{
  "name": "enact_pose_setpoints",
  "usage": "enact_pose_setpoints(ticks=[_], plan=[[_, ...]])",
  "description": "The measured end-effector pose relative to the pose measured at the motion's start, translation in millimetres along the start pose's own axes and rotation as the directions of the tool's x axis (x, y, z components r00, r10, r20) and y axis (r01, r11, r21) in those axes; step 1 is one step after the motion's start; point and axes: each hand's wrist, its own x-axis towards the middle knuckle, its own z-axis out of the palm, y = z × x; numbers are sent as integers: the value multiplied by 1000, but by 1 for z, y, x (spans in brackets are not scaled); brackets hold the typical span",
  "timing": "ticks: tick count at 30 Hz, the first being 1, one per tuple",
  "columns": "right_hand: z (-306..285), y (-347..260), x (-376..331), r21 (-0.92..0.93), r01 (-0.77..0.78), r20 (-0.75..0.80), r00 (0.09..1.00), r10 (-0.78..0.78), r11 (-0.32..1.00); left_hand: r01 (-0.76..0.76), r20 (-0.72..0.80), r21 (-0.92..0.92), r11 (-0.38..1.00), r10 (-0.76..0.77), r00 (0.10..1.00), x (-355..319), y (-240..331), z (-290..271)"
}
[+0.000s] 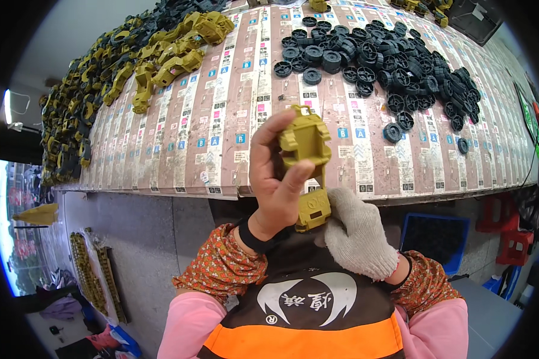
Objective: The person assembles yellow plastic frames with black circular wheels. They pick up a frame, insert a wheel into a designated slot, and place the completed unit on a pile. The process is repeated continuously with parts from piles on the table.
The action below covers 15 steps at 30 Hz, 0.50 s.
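Observation:
In front of my chest, over the table's near edge, I hold a mustard-yellow plastic toy vehicle body, tilted upright with its hollow side showing. My bare left hand is closed round its left side, the thumb pressed across the middle. My right hand, in a white knitted glove, is closed at the body's lower right end. The glove hides its fingertips and part of that end. Up the table to the right lies a heap of black toy wheels, the closest of the two hands' surrounding things.
Several yellow vehicle bodies lie on the table at the far left, beside a large pile of yellow and black pieces. Below the table on the right are a blue bin and red stools.

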Motion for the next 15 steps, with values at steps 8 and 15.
enact_pose_setpoints(ticks=[8, 15], plan=[[-53, -8, 36, -256, 90, -68, 992, -111, 963, 325, 64, 31, 945, -326, 943, 15, 10, -5], [-76, -13, 52, 293, -40, 124, 992, 3, 955, 516, 367, 304, 801, -599, 712, 14, 3, -11]])
